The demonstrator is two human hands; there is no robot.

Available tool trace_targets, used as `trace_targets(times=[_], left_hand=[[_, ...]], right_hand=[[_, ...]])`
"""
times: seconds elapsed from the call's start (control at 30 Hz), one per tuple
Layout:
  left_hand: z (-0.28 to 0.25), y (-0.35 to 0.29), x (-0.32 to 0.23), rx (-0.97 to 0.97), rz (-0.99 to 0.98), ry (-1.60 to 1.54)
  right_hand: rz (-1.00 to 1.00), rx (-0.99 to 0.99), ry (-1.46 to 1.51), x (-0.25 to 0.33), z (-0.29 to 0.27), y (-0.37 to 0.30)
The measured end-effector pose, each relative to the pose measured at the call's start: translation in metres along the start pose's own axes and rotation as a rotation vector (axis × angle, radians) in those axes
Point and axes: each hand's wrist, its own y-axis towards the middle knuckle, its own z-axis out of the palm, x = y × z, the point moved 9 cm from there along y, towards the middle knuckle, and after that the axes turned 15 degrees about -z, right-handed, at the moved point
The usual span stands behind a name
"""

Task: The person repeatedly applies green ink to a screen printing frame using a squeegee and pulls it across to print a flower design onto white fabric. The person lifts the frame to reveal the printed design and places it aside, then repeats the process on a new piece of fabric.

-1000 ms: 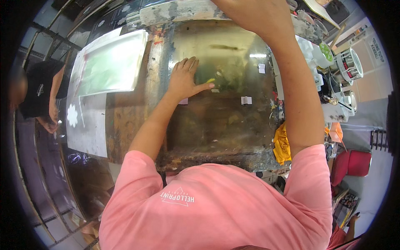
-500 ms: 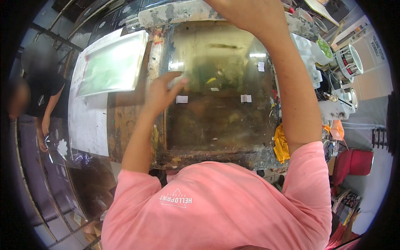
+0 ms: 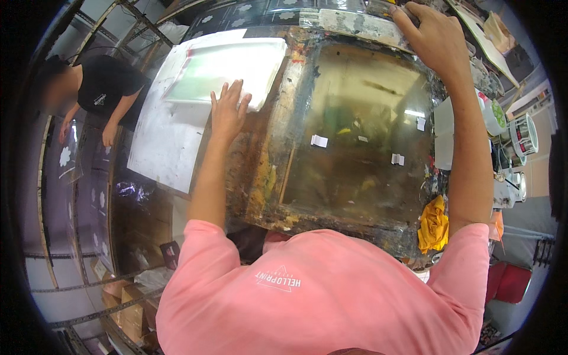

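My left hand (image 3: 229, 111) is open, fingers spread, and rests on the near edge of a stack of clear plastic sheets (image 3: 207, 68). The stack lies on large white paper (image 3: 163, 142) left of a glass work surface (image 3: 349, 189). My right arm reaches to the far right, where my right hand (image 3: 438, 38) curls round something dark at the picture's top edge; what it grips is mostly hidden. Just beside that hand runs a grey, paint-stained bar (image 3: 355, 25). Small white tabs (image 3: 319, 141) are stuck on the glass.
A crumpled yellow cloth (image 3: 433, 225) lies at the table's right edge. Tubs and a white container (image 3: 523, 133) crowd the right side. At the left, another person in a black shirt (image 3: 109, 83) handles a clear sheet with a white flower shape (image 3: 65, 157). A red chair (image 3: 509, 283) stands lower right.
My left hand has moved from above the glass leftward onto the plastic sheets. The view has turned left. My right hand stays at the far edge.
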Motion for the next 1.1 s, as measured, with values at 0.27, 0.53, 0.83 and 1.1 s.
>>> trace_targets(times=[0.27, 0.53, 0.83, 1.1], left_hand=[[0.014, 0.008, 0.020, -0.126, -0.029, -0.115], [-0.036, 0.048, 0.037, -0.192, -0.252, -0.482], [-0.030, 0.003, -0.141, -0.005, 0.027, -0.324], [0.128, -0.118, -0.283, 0.446, 0.586, -0.048]], right_hand=[[-0.115, 0.035, -0.102, -0.024, 0.024, -0.011], [-0.098, -0.014, -0.049, -0.017, 0.015, -0.003], [-0.031, -0.025, 0.007, -0.021, 0.007, 0.010], [-0.061, -0.064, 0.003, -0.028, 0.004, 0.005]])
